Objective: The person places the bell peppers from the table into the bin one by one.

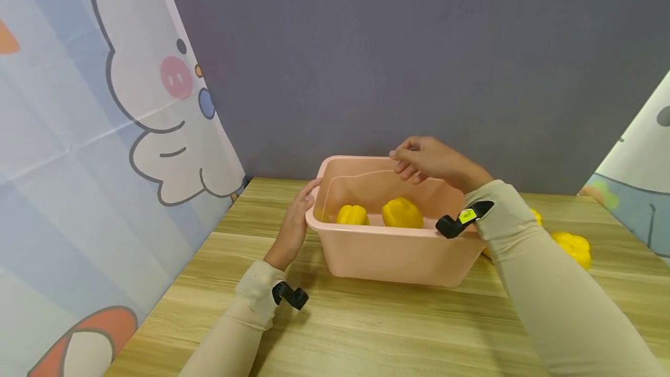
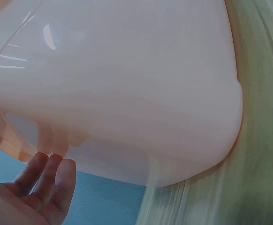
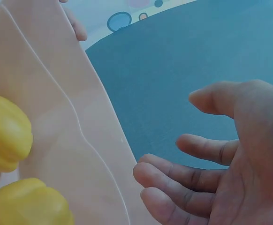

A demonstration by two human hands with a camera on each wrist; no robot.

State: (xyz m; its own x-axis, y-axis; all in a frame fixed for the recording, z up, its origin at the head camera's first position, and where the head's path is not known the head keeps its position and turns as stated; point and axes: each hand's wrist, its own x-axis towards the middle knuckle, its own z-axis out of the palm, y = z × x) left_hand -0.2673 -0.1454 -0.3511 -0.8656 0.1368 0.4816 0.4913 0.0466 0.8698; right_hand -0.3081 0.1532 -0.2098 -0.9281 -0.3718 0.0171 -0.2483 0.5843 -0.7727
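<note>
A pink plastic basin (image 1: 387, 255) stands on the wooden table, with two yellow bell peppers inside, one on the left (image 1: 352, 214) and a larger-looking one (image 1: 402, 213) near the middle. My left hand (image 1: 294, 223) holds the basin's left rim; in the left wrist view its fingers (image 2: 64, 180) lie against the outer wall. Above the basin's back right part hovers my right hand (image 1: 431, 159), its fingers loosely bent with nothing in them. The right wrist view shows this hand (image 3: 221, 164) beside the rim, both peppers lying lower in the basin (image 3: 61, 117).
To the right of the basin, partly behind my right forearm, several more yellow bell peppers (image 1: 573, 249) lie on the table (image 1: 335, 330). A dark grey panel (image 1: 392, 63) rises behind the basin. Cartoon-printed cloth (image 1: 68, 132) hangs on the left.
</note>
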